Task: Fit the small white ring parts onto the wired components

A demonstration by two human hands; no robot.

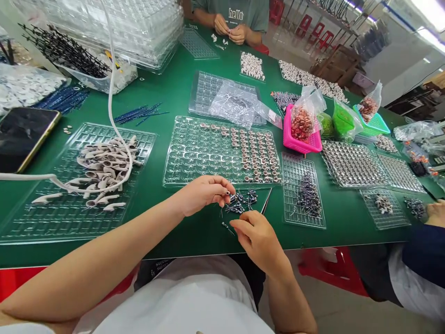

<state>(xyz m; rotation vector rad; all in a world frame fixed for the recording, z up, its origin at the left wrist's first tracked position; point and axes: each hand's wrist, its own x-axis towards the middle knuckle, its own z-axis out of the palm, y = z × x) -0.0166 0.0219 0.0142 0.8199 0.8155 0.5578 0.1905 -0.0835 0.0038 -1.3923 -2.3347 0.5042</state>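
Note:
My left hand is closed in a pinch on a small dark-ended part, just in front of a clear tray whose right side holds rows of small pale parts. Nearer the table's front edge, my right hand has its thumb and forefinger together at a small wired component. Between and beyond the hands lies a loose pile of dark wired components. Metal tweezers rest to the right of the pile.
A tray of white curved pieces stands left, crossed by a white cable. Right are a tray of dark components and a pink basket. Another person's hands work across the table; a hand shows at far right.

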